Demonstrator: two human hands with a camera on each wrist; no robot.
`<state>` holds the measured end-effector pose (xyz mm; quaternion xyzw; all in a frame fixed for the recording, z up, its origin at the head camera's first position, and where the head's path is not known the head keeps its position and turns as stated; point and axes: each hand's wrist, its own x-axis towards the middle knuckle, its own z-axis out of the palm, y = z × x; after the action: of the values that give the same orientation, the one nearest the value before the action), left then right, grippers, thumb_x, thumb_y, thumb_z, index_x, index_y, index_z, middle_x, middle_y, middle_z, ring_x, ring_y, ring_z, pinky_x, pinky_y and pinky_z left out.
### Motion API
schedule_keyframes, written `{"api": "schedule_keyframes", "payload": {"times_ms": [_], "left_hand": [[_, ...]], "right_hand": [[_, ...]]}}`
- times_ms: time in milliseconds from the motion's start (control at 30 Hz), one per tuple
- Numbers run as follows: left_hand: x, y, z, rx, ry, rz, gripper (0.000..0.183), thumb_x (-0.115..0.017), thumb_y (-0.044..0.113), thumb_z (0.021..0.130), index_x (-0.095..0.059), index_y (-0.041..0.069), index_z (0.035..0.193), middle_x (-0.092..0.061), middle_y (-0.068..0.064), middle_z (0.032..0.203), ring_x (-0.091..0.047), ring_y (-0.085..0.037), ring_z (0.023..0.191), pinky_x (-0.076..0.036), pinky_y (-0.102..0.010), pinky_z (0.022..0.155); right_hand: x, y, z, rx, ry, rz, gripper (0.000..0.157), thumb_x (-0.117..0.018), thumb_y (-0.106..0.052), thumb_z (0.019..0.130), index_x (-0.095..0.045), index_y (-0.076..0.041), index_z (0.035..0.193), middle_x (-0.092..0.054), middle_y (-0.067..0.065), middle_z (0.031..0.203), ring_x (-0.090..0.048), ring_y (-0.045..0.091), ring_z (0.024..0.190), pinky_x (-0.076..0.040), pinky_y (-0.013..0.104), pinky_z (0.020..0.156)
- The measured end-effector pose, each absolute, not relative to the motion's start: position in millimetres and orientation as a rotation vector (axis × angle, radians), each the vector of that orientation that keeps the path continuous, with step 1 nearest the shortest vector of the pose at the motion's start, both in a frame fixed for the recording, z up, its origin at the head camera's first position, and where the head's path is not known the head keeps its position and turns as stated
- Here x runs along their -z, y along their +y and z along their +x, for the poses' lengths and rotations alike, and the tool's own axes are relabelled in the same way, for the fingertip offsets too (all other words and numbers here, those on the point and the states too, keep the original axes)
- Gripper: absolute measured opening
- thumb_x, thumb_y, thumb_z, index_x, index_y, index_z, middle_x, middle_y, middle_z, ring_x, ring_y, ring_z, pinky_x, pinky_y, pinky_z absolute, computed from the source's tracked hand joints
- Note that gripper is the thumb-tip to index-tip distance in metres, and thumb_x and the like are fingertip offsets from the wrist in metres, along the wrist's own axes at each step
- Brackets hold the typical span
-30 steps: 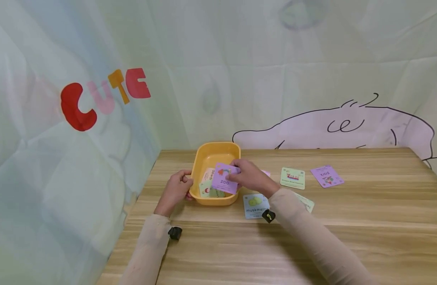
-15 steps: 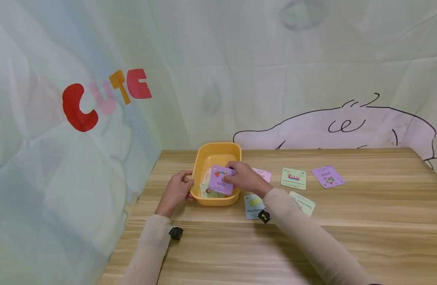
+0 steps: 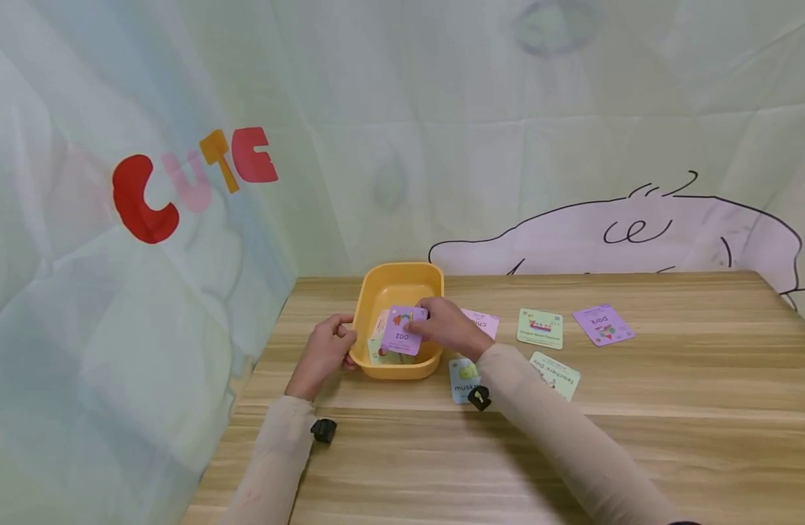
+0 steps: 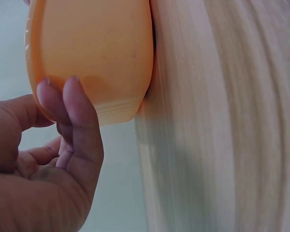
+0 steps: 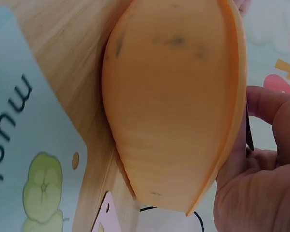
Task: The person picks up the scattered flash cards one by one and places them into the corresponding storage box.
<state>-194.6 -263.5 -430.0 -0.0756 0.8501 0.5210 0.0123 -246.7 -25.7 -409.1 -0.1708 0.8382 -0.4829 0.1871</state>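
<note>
A yellow plastic basin [image 3: 396, 372] stands on the table, and a pale orange card and a green card [image 3: 380, 353] lie inside it. My left hand [image 3: 324, 351] pinches the basin's left rim between thumb and fingers; the left wrist view shows fingertips [image 4: 77, 96] against its outer wall. Over the basin, my right hand [image 3: 451, 324] pinches a purple "zoo" card [image 3: 402, 339], picture side up. In the right wrist view that hand [image 5: 266, 159] is at the far side of the rim, the card mostly hidden by the basin wall [image 5: 174, 106].
Right of the basin lie a pink card [image 3: 483, 323], a blue muskmelon card [image 3: 463, 390] partly under the right sleeve, a green Dragon Boat Festival card [image 3: 540, 328], a green Teachers' Day card [image 3: 560, 375] and a purple park card [image 3: 603, 325]. Printed cloth hangs behind the wooden table [image 3: 402, 452].
My right hand has shifted slightly left with the zoo card, bringing it further over the basin. More of the pink and Teachers' Day cards shows. The left hand keeps its grip on the rim.
</note>
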Motion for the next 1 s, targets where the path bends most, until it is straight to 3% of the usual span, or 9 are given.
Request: {"api": "schedule_keyframes", "payload": {"times_ms": [300,600,833,1000], "left_hand": [[432.1,-263.3,-195.8,-1.640,2.625,-0.237,0.042,-0.053,0.009,0.100,-0.054,0.003,0.141,-0.057,-0.015,0.093,-0.061,-0.016,0.058,-0.060,-0.033,0.056],[431.2,-265.7,-196.5,-1.633,2.629,-0.215,0.042,-0.052,0.009,0.101,-0.053,0.002,0.142,-0.058,-0.018,0.095,-0.061,-0.017,0.058,-0.060,-0.033,0.057],[429.0,-265.5,-195.8,-1.619,2.626,-0.226,0.042,-0.052,0.009,0.102,-0.052,0.002,0.143,-0.057,-0.015,0.094,-0.061,-0.016,0.060,-0.060,-0.032,0.058],[428.6,-265.1,-196.1,-1.620,2.621,-0.235,0.042,-0.052,0.008,0.102,-0.051,0.001,0.143,-0.057,-0.014,0.092,-0.061,-0.016,0.059,-0.059,-0.031,0.057]], "right_hand": [[412.6,-23.7,-250.3,1.403,2.323,-0.429,0.018,-0.071,-0.025,0.094,-0.069,-0.008,0.098,-0.073,0.003,0.092,-0.064,0.016,0.085,-0.053,0.027,0.073],[415.4,-22.6,-253.4,1.479,2.235,-0.413,0.018,-0.070,-0.023,0.095,-0.071,-0.007,0.104,-0.076,0.002,0.096,-0.071,0.015,0.090,-0.058,0.036,0.089],[414.3,-23.2,-252.2,1.486,2.239,-0.405,0.018,-0.072,-0.022,0.094,-0.071,-0.006,0.101,-0.076,0.003,0.095,-0.070,0.014,0.088,-0.057,0.028,0.081],[413.7,-24.0,-251.9,1.483,2.240,-0.367,0.019,-0.073,-0.024,0.093,-0.071,-0.007,0.101,-0.076,0.002,0.095,-0.070,0.014,0.089,-0.057,0.032,0.084]]}}
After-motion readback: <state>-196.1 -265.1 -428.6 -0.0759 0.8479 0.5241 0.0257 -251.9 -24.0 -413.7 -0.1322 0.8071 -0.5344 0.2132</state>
